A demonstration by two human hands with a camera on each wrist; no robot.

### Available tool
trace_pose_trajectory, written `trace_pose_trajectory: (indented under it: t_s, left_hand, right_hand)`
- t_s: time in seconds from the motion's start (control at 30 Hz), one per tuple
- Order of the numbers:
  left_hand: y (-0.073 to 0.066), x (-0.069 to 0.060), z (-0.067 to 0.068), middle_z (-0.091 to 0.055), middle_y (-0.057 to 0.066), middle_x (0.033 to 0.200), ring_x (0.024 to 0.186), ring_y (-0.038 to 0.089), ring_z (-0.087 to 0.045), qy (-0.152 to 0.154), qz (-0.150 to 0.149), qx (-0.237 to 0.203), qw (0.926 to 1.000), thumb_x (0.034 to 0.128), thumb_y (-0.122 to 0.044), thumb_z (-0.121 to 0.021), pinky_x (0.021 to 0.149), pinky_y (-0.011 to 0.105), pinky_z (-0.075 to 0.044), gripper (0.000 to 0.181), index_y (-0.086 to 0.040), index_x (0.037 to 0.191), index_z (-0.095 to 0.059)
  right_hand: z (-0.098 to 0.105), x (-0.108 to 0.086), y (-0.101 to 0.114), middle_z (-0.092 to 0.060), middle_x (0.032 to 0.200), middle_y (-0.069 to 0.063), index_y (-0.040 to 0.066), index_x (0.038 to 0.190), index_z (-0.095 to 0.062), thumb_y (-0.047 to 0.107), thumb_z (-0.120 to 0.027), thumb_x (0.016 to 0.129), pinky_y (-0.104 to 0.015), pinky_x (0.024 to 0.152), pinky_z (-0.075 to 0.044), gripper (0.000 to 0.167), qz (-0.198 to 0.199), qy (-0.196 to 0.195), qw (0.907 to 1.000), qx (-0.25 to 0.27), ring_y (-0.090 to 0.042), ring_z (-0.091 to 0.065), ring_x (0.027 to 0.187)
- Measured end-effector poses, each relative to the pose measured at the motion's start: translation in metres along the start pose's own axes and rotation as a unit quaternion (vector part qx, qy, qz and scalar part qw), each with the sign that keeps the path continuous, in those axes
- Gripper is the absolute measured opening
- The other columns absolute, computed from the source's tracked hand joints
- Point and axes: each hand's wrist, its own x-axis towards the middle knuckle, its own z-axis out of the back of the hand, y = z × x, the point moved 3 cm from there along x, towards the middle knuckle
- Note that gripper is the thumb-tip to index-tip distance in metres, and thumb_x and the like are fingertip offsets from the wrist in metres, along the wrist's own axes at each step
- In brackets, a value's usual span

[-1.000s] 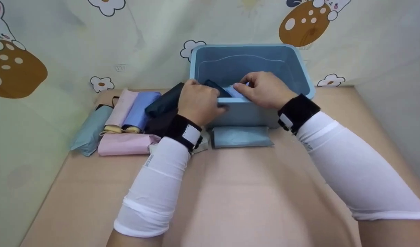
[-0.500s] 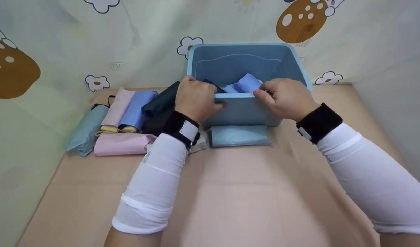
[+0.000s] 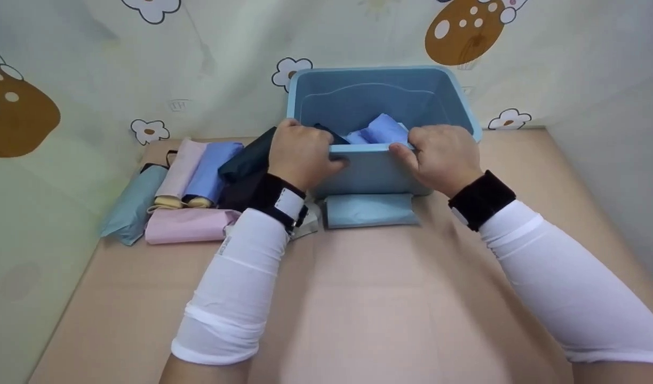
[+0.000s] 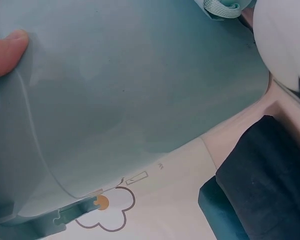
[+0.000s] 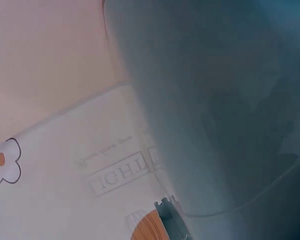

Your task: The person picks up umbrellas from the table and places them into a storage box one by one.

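Observation:
A blue plastic bin [image 3: 380,170] stands against the back wall, its front rim toward me. My left hand [image 3: 301,154] grips that rim near the left corner, thumb on the outer front face. Farther right, my right hand [image 3: 446,157] grips the same rim, its thumb also outside. Over the rim show a rolled blue bundle [image 3: 385,129] and part of a dark one [image 3: 332,134] inside the bin. In the left wrist view, the bin's wall [image 4: 140,90] fills most of the frame, with a thumb at the left edge. The right wrist view shows the bin's shaded wall [image 5: 190,125].
A light blue folded packet [image 3: 372,210] lies before the bin. On the left are a pink packet [image 3: 192,225], a teal bundle [image 3: 137,202], a pale pink roll [image 3: 181,173], a blue roll [image 3: 213,169] and a dark green roll [image 3: 247,157]. A patterned cloth wall [image 3: 225,64] rises behind.
My right hand has come out of the bin, moved right and closed over the front rim. The blue bundle inside is now uncovered. My left hand stays on the rim.

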Motion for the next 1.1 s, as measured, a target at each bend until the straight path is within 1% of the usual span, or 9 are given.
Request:
trace_pose_trajectory:
  t_s: [0.17, 0.43, 0.53, 0.63, 0.7, 0.77, 0.83, 0.93, 1.1]
  left_hand:
    - [0.001, 0.0, 0.0, -0.074, 0.006, 0.076, 0.084, 0.025, -0.073, -0.005, -0.001, -0.014, 0.9999, 0.0906, -0.06, -0.073, 0.102, 0.047, -0.048, 0.049, -0.012, 0.083, -0.073]
    - [0.005, -0.007, -0.002, -0.073, 0.005, 0.083, 0.087, 0.027, -0.068, -0.053, 0.003, -0.09, 0.9945, 0.0909, -0.051, -0.078, 0.109, 0.047, -0.045, 0.04, -0.012, 0.087, -0.071]
    - [0.001, -0.019, -0.005, -0.069, 0.009, 0.11, 0.107, 0.03, -0.062, -0.101, 0.02, -0.138, 0.985, 0.0903, -0.048, -0.08, 0.114, 0.049, -0.039, 0.04, -0.012, 0.106, -0.07]
    - [-0.013, -0.038, -0.012, -0.052, 0.016, 0.141, 0.132, 0.036, -0.046, -0.157, 0.027, -0.165, 0.9733, 0.0895, -0.043, -0.081, 0.12, 0.053, -0.031, 0.052, -0.013, 0.127, -0.062]
    - [-0.026, -0.052, -0.018, -0.043, 0.019, 0.148, 0.138, 0.038, -0.039, -0.184, 0.014, -0.168, 0.9684, 0.0895, -0.041, -0.081, 0.121, 0.056, -0.029, 0.056, -0.013, 0.132, -0.06]
    - [-0.04, -0.064, -0.024, -0.047, 0.017, 0.142, 0.134, 0.036, -0.044, -0.188, -0.017, -0.149, 0.9706, 0.089, -0.04, -0.082, 0.116, 0.055, -0.035, 0.053, -0.012, 0.129, -0.062]
    - [-0.053, -0.072, -0.031, -0.055, 0.013, 0.132, 0.125, 0.033, -0.052, -0.157, -0.053, -0.13, 0.9776, 0.0887, -0.041, -0.082, 0.11, 0.051, -0.042, 0.05, -0.012, 0.125, -0.064]
    - [-0.063, -0.077, -0.044, -0.063, 0.009, 0.124, 0.118, 0.03, -0.06, -0.056, -0.081, -0.12, 0.9879, 0.0891, -0.044, -0.082, 0.106, 0.049, -0.046, 0.053, -0.011, 0.127, -0.064]
    - [-0.059, -0.081, -0.064, -0.059, 0.014, 0.143, 0.138, 0.034, -0.053, 0.097, -0.028, -0.12, 0.9876, 0.0884, -0.048, -0.082, 0.119, 0.055, -0.036, 0.078, -0.008, 0.149, -0.054]
  right_hand:
    - [-0.002, 0.001, 0.0, -0.034, 0.056, -0.006, 0.01, 0.063, -0.046, 0.069, -0.031, 0.106, -0.033, 0.05, -0.02, 0.075, -0.007, -0.015, 0.9998, -0.009, -0.024, -0.033, 0.048]
    - [-0.005, 0.004, 0.002, -0.034, 0.056, -0.005, 0.009, 0.063, -0.045, 0.06, -0.043, 0.106, -0.034, 0.05, -0.018, 0.066, -0.016, -0.022, 0.9992, -0.028, -0.025, -0.034, 0.047]
    - [-0.006, 0.003, 0.002, -0.034, 0.055, -0.005, 0.008, 0.062, -0.044, 0.06, -0.042, 0.106, -0.034, 0.049, -0.017, 0.068, -0.009, -0.028, 0.999, -0.035, -0.025, -0.034, 0.046]
    - [-0.007, 0.003, 0.003, -0.034, 0.055, -0.006, 0.008, 0.062, -0.044, 0.064, -0.036, 0.107, -0.034, 0.048, -0.016, 0.072, -0.002, -0.035, 0.9985, -0.043, -0.025, -0.033, 0.045]
    - [-0.006, 0.003, 0.003, -0.034, 0.055, -0.006, 0.008, 0.062, -0.044, 0.067, -0.03, 0.107, -0.034, 0.048, -0.016, 0.076, -0.001, -0.038, 0.9983, -0.044, -0.025, -0.033, 0.045]
    - [-0.006, 0.003, 0.002, -0.034, 0.054, -0.006, 0.008, 0.062, -0.045, 0.07, -0.025, 0.107, -0.034, 0.048, -0.016, 0.079, -0.004, -0.039, 0.9982, -0.045, -0.025, -0.033, 0.044]
    - [-0.005, 0.003, 0.002, -0.035, 0.054, -0.006, 0.008, 0.062, -0.045, 0.071, -0.021, 0.106, -0.034, 0.047, -0.017, 0.081, -0.007, -0.038, 0.9982, -0.045, -0.025, -0.034, 0.044]
    - [-0.005, 0.004, 0.002, -0.036, 0.054, -0.007, 0.008, 0.062, -0.046, 0.07, -0.02, 0.106, -0.035, 0.048, -0.018, 0.08, -0.016, -0.033, 0.9983, -0.046, -0.026, -0.035, 0.045]
    - [-0.005, 0.004, 0.003, -0.036, 0.055, -0.006, 0.009, 0.062, -0.046, 0.064, -0.031, 0.108, -0.034, 0.048, -0.018, 0.073, -0.022, -0.02, 0.9987, -0.042, -0.026, -0.035, 0.046]
